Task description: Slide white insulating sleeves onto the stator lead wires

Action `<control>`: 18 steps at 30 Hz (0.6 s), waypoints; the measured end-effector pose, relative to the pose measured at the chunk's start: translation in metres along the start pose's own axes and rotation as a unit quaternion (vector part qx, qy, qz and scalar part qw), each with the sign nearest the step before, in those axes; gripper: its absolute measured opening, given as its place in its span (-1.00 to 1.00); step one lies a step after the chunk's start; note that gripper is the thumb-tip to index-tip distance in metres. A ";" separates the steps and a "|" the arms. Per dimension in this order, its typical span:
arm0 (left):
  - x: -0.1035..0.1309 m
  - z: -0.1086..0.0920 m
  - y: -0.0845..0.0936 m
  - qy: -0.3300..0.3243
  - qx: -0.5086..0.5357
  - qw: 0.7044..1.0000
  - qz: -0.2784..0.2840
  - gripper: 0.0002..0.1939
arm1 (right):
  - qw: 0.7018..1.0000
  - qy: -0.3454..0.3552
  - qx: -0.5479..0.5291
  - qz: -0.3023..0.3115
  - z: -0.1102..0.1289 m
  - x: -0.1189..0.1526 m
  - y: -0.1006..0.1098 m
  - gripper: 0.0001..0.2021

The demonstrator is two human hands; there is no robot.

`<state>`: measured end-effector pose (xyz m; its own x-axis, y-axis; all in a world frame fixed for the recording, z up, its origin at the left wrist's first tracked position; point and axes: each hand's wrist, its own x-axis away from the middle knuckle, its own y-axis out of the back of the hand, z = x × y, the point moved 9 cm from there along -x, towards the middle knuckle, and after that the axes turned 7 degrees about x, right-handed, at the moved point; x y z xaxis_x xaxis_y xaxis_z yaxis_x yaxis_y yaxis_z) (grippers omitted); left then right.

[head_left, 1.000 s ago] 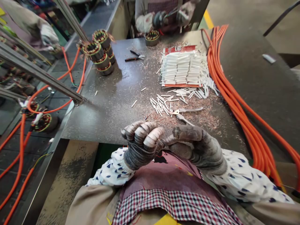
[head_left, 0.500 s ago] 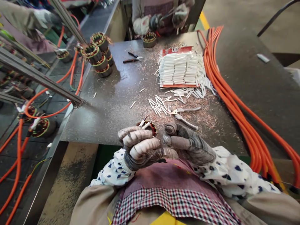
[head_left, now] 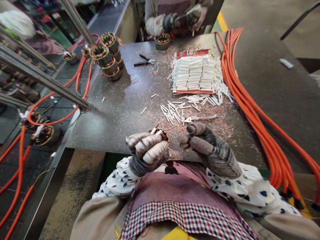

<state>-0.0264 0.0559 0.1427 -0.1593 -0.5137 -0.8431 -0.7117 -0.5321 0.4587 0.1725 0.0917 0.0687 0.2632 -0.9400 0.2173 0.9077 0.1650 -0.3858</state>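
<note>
Mid-frame, the wound stator point(head_left: 165, 135) looks heavy, stiff, best held by its rim; left hand point(head_left: 147, 151), right hand point(head_left: 212, 150): fingers curled, grasp unclear

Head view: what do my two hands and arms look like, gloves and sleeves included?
The left hand wears a dark grey knit glove, its fingers wrapped in pale bands. The right hand wears a grey-and-black streaked glove with dingy grey fingers. Both forearms have loose white sleeves with dark blue marks; beige cloth shows farther up.
</note>
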 end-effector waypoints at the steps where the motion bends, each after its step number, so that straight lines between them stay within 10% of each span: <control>1: -0.002 -0.002 -0.003 -0.019 0.006 1.000 -0.017 -0.65 | 1.000 -0.004 0.004 -0.006 -0.002 -0.001 0.002 -0.77; 6: 0.024 0.033 -0.046 0.136 -0.008 0.982 0.132 -0.91 | 0.994 0.042 0.036 -0.090 -0.001 -0.007 0.018 -0.62; 12: 0.063 0.067 -0.089 0.302 -0.134 0.894 0.303 -0.67 | 0.971 0.068 0.131 -0.186 -0.014 -0.002 0.047 -0.52; 18: 0.063 0.089 -0.116 0.384 0.066 0.831 0.396 -0.71 | 0.934 -0.028 0.261 -0.242 -0.036 0.002 0.065 -0.56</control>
<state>-0.0144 0.1447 0.0113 -0.1648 -0.9733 0.1601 -0.6685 0.2295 0.7074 0.2205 0.0897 0.0118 -0.2160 -0.9276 0.3048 0.9567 -0.1387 0.2559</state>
